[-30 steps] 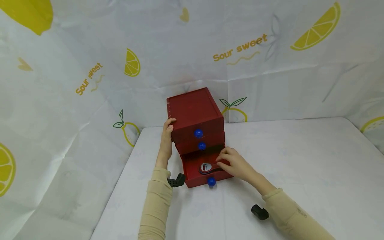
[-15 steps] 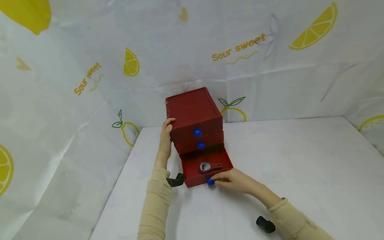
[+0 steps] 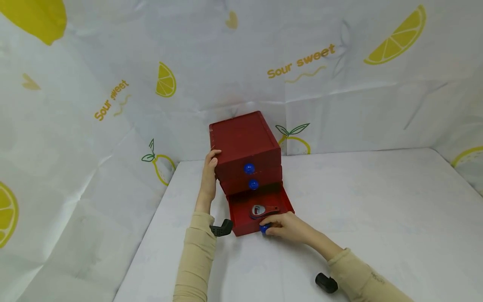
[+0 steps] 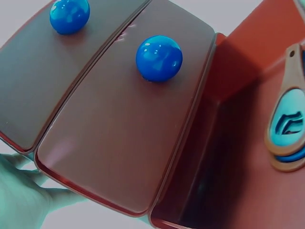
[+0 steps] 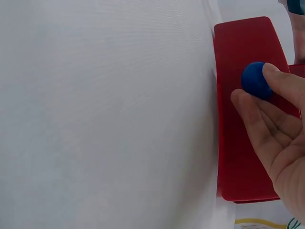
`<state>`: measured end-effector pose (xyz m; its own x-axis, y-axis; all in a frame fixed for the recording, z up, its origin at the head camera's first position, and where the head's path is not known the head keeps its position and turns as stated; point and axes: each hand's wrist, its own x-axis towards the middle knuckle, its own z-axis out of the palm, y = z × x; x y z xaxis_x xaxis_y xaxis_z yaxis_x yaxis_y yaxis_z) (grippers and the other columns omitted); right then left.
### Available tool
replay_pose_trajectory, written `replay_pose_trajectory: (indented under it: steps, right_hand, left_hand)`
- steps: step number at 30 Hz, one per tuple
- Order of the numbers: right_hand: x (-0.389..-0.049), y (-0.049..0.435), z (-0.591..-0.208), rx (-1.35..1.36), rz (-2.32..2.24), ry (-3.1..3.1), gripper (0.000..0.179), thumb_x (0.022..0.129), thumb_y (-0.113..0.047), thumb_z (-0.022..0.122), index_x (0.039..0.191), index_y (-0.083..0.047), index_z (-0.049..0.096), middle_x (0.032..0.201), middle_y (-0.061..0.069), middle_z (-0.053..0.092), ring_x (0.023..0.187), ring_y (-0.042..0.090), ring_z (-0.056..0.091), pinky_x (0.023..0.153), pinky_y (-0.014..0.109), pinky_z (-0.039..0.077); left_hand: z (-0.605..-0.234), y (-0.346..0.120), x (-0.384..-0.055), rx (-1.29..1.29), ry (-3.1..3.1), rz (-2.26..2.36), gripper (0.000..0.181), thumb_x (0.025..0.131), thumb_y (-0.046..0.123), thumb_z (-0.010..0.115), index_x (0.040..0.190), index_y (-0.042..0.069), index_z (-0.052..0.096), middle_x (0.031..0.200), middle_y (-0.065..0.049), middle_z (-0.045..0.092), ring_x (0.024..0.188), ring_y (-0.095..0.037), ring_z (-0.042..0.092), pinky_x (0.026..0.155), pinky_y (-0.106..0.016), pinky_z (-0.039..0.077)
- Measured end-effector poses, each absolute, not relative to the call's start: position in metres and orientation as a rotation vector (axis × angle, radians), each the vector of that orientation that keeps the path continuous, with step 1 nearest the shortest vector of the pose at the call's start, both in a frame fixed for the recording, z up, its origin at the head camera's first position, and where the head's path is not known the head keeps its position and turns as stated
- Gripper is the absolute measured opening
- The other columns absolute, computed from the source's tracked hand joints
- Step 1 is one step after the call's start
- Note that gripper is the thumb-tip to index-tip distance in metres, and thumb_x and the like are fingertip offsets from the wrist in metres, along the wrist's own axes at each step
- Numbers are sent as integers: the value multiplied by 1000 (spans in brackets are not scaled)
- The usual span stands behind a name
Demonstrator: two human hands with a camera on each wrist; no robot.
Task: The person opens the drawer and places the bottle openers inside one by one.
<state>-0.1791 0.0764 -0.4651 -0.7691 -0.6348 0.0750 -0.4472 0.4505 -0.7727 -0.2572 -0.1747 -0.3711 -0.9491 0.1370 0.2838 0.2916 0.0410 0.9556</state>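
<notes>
A red three-drawer cabinet [image 3: 245,138] stands near the back wall, its bottom drawer [image 3: 242,229] pulled out. My right hand [image 3: 287,226] pinches that drawer's blue knob [image 5: 254,80] between thumb and fingers, as the right wrist view shows closely. Inside the drawer lies a flat object [image 4: 288,121] with a pale oval head, a dark opening in it and a tapered handle with a hole; layers show beneath. My left hand [image 3: 207,180] rests against the cabinet's left side, fingertips at the top edge. The upper drawers are pushed in; their blue knobs [image 4: 159,58] face front.
White cloth covers the table [image 3: 362,201]. Behind and to the left hangs a white sheet [image 3: 211,50] printed with lemons. Black camera mounts [image 3: 222,227] stick out from both wrists.
My right hand has moved from above the flat object inside the drawer down to the bottom knob and now grips it. The left hand, the cabinet and the drawer have stayed put.
</notes>
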Motion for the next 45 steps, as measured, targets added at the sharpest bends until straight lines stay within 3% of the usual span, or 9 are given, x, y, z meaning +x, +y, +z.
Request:
replay_pose_trajectory:
  steps: [7,14,25,32,40,45]
  right_hand:
    - [-187,68,-465,-893,-1255,2585,25,88,-24,62,111,-16,67,88,-3,69,69,0,52,61,17,45]
    - [-199,59,-471,-727,-1345,2676,26,88,-18,62,113,-15,66,103,4,69,76,7,56,65,18,47]
    - [-223,46,-480,-592,-1500,2713,28,89,-16,60,116,-13,65,107,7,69,85,12,62,70,22,48]
    - [-235,42,-482,-630,-1503,2728,25,91,-15,58,115,-12,64,93,6,70,76,10,58,64,21,46]
    - [-239,37,-481,-698,-1390,2805,23,91,-12,57,113,-11,63,89,5,67,73,10,53,65,23,44]
    - [-240,32,-482,-773,-1348,2872,22,90,-9,56,111,-7,62,88,8,66,76,13,56,68,28,46]
  left_hand:
    - [-370,-174,-257,-472,-2173,-2045,46,94,31,27,134,10,33,140,-11,29,109,-17,42,89,-34,36]
    - [-368,-172,-255,-478,-2180,-2046,46,94,29,26,134,8,32,139,-13,30,108,-18,42,88,-33,37]
    - [-367,-172,-254,-491,-2161,-2041,43,94,30,26,133,12,34,142,-11,29,109,-17,42,88,-33,38]
    - [-368,-172,-254,-475,-2166,-2035,44,93,31,27,132,13,34,145,-11,26,112,-19,41,89,-35,37]
    - [-369,-174,-256,-457,-2201,-2011,45,93,32,29,132,11,35,140,-12,31,110,-19,41,87,-35,37]
    - [-371,-174,-259,-427,-2201,-2005,47,94,33,28,138,16,33,150,-7,22,126,-23,34,100,-43,32]
